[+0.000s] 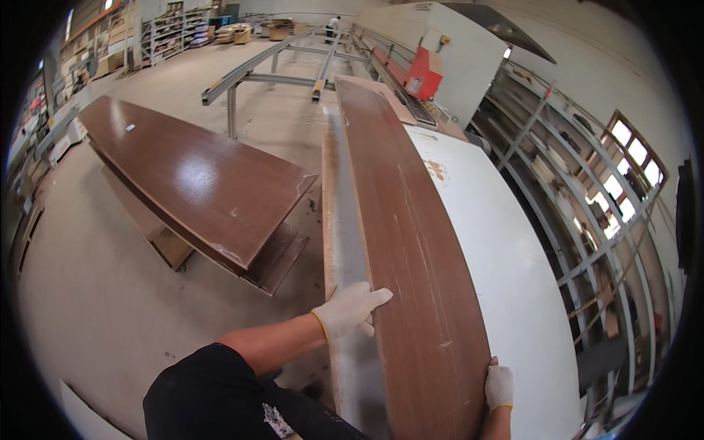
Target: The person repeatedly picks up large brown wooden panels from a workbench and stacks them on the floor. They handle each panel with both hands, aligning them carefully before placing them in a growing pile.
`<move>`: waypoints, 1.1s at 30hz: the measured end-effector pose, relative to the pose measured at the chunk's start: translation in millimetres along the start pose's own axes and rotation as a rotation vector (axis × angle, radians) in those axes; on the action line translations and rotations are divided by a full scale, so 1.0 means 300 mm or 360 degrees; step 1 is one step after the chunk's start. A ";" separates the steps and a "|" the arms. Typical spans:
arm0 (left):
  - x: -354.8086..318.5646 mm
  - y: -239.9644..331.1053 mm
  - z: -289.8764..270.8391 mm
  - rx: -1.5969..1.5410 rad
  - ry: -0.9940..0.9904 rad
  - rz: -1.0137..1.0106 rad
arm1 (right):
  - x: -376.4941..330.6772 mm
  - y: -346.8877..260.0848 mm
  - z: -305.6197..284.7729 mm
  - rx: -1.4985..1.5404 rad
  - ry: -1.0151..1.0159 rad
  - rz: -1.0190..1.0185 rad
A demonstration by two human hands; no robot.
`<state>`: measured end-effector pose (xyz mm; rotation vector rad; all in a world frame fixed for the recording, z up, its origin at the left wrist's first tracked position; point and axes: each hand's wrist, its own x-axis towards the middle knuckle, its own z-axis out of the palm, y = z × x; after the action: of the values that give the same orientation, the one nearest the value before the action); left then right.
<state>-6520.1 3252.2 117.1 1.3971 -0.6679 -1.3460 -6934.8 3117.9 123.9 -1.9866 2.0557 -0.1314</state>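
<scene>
A long brown wooden panel (pixel 411 242) lies lengthwise before me, partly over a grey metal surface and beside a white worktop. My left hand (pixel 353 309), in a white knitted glove, grips its left edge, thumb on top and fingers curled against the side. Over at the right edge, my right hand (pixel 499 386), gloved too, is closed on the panel with a fingertip pointing up along the edge. Pale scratch-like lines run along the panel's face. The undersides of both grips are hidden.
Similar brown panels (pixel 198 176) lie stacked at the left. The white worktop (pixel 506 257) borders my panel on the right. A machine with a red cover (pixel 423 73) stands ahead, beside metal rails (pixel 257 70). Shelving (pixel 572 161) lines the right wall. Far off, a person (pixel 333 26) stands.
</scene>
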 end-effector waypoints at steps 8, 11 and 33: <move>-0.234 0.078 -0.155 -0.0277 0.0102 0.0259 | 0.037 -0.255 -0.105 -0.0013 0.0029 -0.0305; -0.306 0.070 -0.246 -0.0282 0.0187 0.0311 | 0.037 -0.393 -0.101 -0.0083 0.0128 -0.0451; -0.629 -0.084 -1.237 -0.0655 0.1237 0.0360 | -0.022 -1.904 0.511 -0.0203 -0.0166 -0.1507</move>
<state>-6217.8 3539.2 101.0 1.3137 -0.0166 -0.6218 -6343.5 3114.9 124.6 -2.7971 0.9290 -0.0765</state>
